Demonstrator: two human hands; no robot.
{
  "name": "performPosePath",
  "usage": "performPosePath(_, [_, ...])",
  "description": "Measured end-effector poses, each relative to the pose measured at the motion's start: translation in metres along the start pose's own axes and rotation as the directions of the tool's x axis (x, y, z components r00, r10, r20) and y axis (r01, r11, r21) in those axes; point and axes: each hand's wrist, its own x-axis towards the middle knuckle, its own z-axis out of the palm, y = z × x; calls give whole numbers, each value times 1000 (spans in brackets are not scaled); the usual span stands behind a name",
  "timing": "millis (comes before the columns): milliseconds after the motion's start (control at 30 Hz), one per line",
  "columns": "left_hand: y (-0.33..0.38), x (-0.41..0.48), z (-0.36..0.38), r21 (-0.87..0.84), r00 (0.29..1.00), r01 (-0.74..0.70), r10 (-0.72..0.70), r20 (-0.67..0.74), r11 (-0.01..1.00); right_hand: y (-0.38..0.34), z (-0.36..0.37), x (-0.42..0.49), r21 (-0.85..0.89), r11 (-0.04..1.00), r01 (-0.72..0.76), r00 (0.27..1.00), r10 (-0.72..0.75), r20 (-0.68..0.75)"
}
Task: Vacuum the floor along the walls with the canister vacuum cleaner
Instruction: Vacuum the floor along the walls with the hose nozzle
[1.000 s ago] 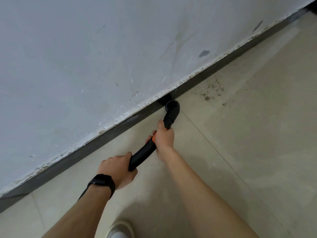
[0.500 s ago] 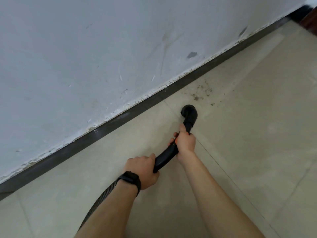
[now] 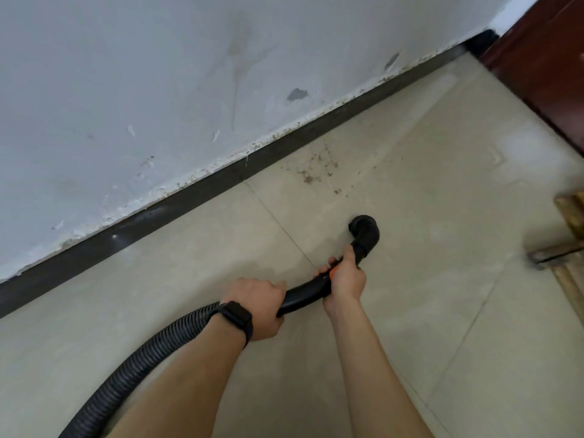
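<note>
My left hand [image 3: 257,303], with a black watch on the wrist, grips the rear of the black curved vacuum handle [image 3: 303,295]. My right hand [image 3: 346,279] grips the same handle further forward, over an orange part. The black elbow nozzle [image 3: 365,230] at the front points down at the beige tiled floor [image 3: 442,235], well away from the dark baseboard [image 3: 196,192]. A ribbed black hose [image 3: 142,358] runs from the handle down to the lower left. A patch of brown dirt specks [image 3: 319,170] lies on the floor between the nozzle and the baseboard. The canister is out of view.
A scuffed white wall [image 3: 158,90] rises above the baseboard. A dark red-brown door or cabinet [image 3: 543,67] stands at the upper right corner. Wooden pieces [image 3: 568,248] lie on the floor at the right edge.
The nozzle has pulled back from the baseboard and shifted right along the wall. Both hands moved with it, and the hose, the red-brown door and the wooden pieces have come into view.
</note>
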Motion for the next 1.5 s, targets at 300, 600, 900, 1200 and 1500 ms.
performPosePath(300, [9,25,4,-68,999,40,-42,-24,997,-17,5,25,-76,997,21,998,-17,55])
performPosePath(600, [-12,30,2,-121,988,128,-137,-69,984,-18,42,30,-128,991,33,990,-15,141])
performPosePath(900, [-38,21,6,-147,978,182,-194,-71,972,-8,70,19,-183,982,52,983,-18,181])
performPosePath(1200, [-61,12,11,-188,956,256,-277,-98,948,2,100,7,-251,965,79,968,-14,250])
performPosePath(1500, [-68,13,7,-264,934,291,-332,-129,920,-1,124,5,-304,948,93,966,-11,259])
